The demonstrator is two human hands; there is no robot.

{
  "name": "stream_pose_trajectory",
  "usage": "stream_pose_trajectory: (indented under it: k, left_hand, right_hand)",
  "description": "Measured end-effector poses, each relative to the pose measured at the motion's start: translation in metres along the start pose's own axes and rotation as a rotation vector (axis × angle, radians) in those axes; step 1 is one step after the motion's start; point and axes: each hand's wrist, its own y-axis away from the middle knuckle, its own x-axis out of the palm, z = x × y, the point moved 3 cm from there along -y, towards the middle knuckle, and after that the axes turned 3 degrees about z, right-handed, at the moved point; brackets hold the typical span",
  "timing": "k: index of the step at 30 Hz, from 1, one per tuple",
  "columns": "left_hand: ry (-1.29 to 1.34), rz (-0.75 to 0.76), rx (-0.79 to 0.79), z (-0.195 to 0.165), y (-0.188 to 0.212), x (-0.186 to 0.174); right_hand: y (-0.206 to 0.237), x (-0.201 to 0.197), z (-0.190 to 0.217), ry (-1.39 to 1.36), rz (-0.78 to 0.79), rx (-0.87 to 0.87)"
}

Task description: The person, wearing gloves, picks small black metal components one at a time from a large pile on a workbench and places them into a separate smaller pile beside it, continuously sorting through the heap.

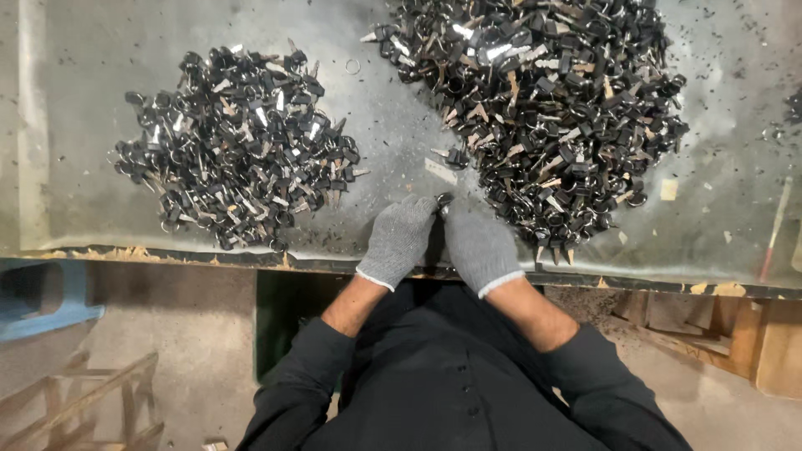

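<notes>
Keys with black heads lie in two heaps on the worn metal-topped bench [401,125], and one more sits pinched between the gloved fingertips of both hands at about the middle of the near edge.

Starting at the left, the smaller heap [238,146] spreads loosely, with a few blades poking out toward the bench edge; a careless sweep of the forearm could, in my judgement, drag some of these off onto the floor. A single loose ring [352,65] lies between the heaps and could easily be lost among the metal filings scattered about.

Next comes the left hand [399,238] in a grey knit glove, wrist resting at the bench edge, fingers curled inward and closed on the small key [443,200] held between the hands. The right hand [478,246], gloved likewise, mirrors it, its fingertips meeting the left's and clamped on the same piece. Both forearms angle in from bent elbows, sleeves pushed up. The knit gloves probably dull the feel, so the small piece could slip and drop near the edge, or a sharp blade could catch the fabric.

At the right, the larger heap [543,108] crowds just beside the right hand; a nudge of the knuckles might spill keys over the edge.
</notes>
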Motion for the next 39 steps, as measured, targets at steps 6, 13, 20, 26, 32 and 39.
stream_pose_trajectory:
  k: [6,13,20,26,32,39]
  left_hand:
    - [0.095,-0.096,0.054,-0.004,0.002,-0.006]
    - [0.014,0.048,-0.079,-0.009,-0.004,-0.011]
    - [0.190,-0.094,0.018,-0.012,0.001,-0.018]
    - [0.116,-0.159,-0.082,-0.008,0.015,-0.011]
    - [-0.253,-0.164,-0.083,-0.015,0.021,-0.002]
    - [-0.043,-0.200,-0.106,-0.008,0.021,-0.005]
  right_hand:
    - [-0.007,0.002,-0.008,-0.408,0.236,-0.060]
    - [-0.005,-0.017,-0.005,-0.295,0.283,0.039]
    - [0.021,-0.009,0.013,0.029,-0.181,-0.178]
    - [-0.004,0.001,-0.009,-0.357,0.132,-0.092]
    - [0.015,-0.010,-0.005,-0.185,-0.103,-0.230]
    - [0.029,-0.010,0.003,-0.015,-0.138,-0.241]
